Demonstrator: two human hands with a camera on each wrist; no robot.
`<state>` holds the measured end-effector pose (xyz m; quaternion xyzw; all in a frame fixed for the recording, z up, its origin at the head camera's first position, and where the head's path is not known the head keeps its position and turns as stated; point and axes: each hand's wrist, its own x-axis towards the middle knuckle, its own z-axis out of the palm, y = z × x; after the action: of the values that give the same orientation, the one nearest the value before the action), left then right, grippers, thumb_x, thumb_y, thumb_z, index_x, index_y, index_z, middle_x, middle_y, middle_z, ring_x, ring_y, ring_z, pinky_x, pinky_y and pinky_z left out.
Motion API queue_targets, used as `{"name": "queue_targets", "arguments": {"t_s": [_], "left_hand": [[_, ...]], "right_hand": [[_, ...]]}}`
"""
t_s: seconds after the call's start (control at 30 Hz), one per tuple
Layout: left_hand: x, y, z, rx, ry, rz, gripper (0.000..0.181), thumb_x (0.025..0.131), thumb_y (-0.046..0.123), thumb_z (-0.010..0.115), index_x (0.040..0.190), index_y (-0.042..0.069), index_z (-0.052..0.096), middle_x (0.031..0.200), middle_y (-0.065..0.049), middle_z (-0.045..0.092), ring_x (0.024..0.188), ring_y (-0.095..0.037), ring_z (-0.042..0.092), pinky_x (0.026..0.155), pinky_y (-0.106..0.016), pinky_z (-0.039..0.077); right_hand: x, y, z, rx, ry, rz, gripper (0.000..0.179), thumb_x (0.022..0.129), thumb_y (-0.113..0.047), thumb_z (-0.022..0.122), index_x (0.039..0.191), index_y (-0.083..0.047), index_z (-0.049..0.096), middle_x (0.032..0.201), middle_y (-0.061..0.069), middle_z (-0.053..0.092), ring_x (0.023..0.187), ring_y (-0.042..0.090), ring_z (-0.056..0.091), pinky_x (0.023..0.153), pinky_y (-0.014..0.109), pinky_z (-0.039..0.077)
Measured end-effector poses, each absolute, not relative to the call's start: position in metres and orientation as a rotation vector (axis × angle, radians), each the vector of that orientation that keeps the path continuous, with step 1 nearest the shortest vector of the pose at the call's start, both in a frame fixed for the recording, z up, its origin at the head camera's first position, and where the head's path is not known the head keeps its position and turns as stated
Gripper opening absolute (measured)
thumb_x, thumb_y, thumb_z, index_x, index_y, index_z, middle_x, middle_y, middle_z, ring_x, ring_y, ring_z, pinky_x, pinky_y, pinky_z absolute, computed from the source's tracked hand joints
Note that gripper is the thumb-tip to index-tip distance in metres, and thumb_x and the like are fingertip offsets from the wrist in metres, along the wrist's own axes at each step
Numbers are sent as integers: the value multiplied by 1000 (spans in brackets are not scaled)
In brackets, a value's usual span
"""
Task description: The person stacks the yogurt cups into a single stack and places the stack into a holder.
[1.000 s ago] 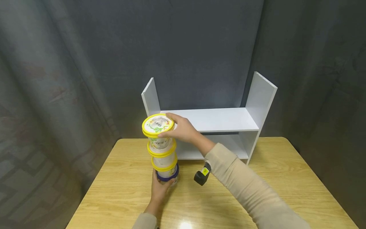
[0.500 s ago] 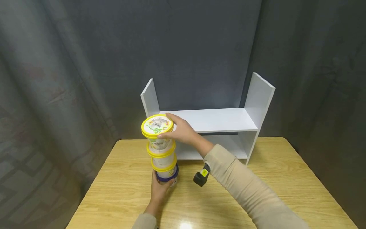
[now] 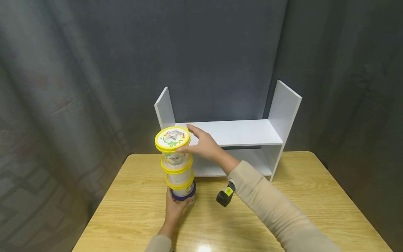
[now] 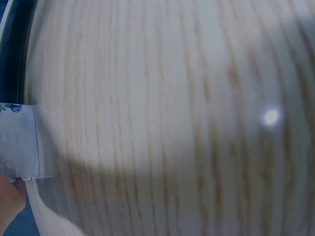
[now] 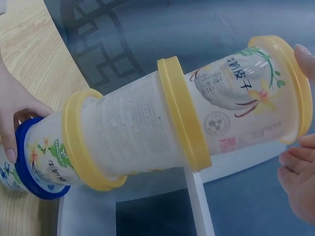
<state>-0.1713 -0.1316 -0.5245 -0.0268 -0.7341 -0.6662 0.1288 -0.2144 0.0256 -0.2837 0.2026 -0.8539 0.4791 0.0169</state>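
Observation:
Three yellow-lidded plastic tubs stand stacked on a blue-lidded tub (image 3: 193, 190), making one tall column on the table. The top tub (image 3: 175, 159) has a white printed lid with a yellow rim. My left hand (image 3: 174, 210) grips the blue-lidded tub at the bottom, fingers on one side and thumb on the other. My right hand (image 3: 206, 146) is spread at the right side of the top lid, the thumb close to its rim and the forefinger lifted off its edge. In the right wrist view, fingertips (image 5: 295, 164) lie just beyond the top tub's yellow lid (image 5: 283, 88).
A white two-level shelf (image 3: 233, 132) with upright side panels stands behind the column. The wooden table (image 3: 283, 203) extends forward and to both sides. Dark curtains (image 3: 220, 52) hang around it. A black wrist camera (image 3: 225, 196) sits below my right sleeve.
My right hand has loosened from the top lid and shifted slightly right, its forefinger coming away from the rim. My left hand and the stacked tubs stay in place.

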Motion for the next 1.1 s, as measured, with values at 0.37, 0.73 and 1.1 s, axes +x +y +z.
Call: {"name": "queue_targets", "arguments": {"t_s": [0.37, 0.73, 1.1], "left_hand": [[-174, -133, -533, -30, -2131, -1938, 92, 58, 3, 77, 133, 19, 24, 126, -11, 36, 115, -32, 33, 96, -50, 25], [-169, -128, -524, -114, -2000, -1959, 91, 54, -5, 77, 129, 11, 28, 120, -12, 39, 110, -31, 35, 95, -51, 25], [-161, -125, -507, -71, -2043, -1951, 86, 57, -7, 75, 128, 10, 29, 119, -13, 38, 110, -33, 35, 96, -50, 26]], "right_hand": [[-206, 53, -298, 641, -2554, 1527, 88, 65, -40, 72, 136, -14, 26, 136, 3, 30, 124, 22, 26, 99, 35, 27], [-196, 87, -314, 610, -2496, 1538, 82, 68, -38, 70, 135, -16, 28, 135, 3, 32, 123, 21, 27, 100, 37, 26], [-193, 129, -322, 512, -2446, 1509, 74, 75, -30, 66, 134, -10, 28, 135, 10, 32, 123, 24, 28, 101, 38, 24]]}}
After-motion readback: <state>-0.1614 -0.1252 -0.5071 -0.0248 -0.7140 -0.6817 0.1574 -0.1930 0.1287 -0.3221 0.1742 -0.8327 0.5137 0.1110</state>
